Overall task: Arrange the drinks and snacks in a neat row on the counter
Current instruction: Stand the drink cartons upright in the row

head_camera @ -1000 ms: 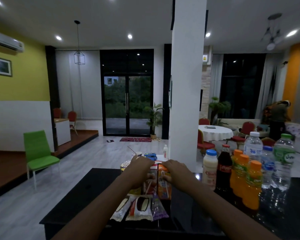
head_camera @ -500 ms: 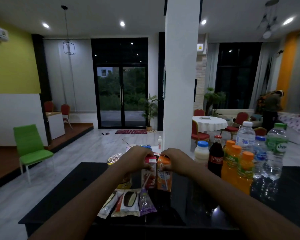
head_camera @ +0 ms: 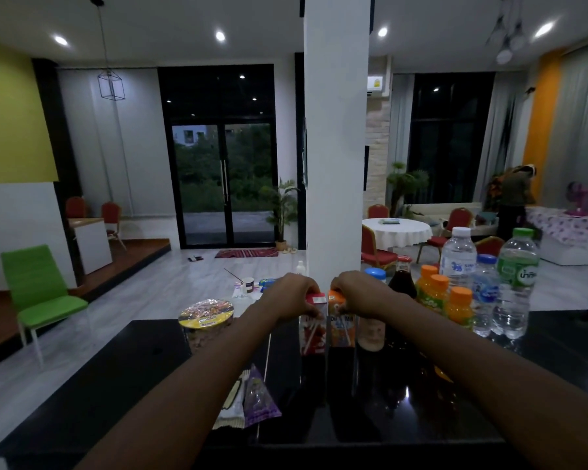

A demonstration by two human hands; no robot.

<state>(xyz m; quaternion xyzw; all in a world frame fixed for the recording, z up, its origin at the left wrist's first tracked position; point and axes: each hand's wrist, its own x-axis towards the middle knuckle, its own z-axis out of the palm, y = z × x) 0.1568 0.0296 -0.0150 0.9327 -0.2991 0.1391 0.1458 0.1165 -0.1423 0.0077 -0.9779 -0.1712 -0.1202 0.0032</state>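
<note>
Glossy black counter [head_camera: 540, 374]: left hand [head_camera: 294, 295] pinches a red carton [head_camera: 314, 329], right hand [head_camera: 357, 291] an orange carton [head_camera: 343, 327], dead centre; bottles [head_camera: 455, 300] crowd at 2 o'clock, so a nudge could topple them.

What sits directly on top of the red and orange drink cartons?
The left hand grips the red carton top; the right hand grips the orange carton top. Fingers cover most of both tops.

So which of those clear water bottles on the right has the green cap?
The tallest water bottle, at the far right end of the group. Its cap and label are green; the one behind it has a white cap, and the small one between them a blue cap.
</note>
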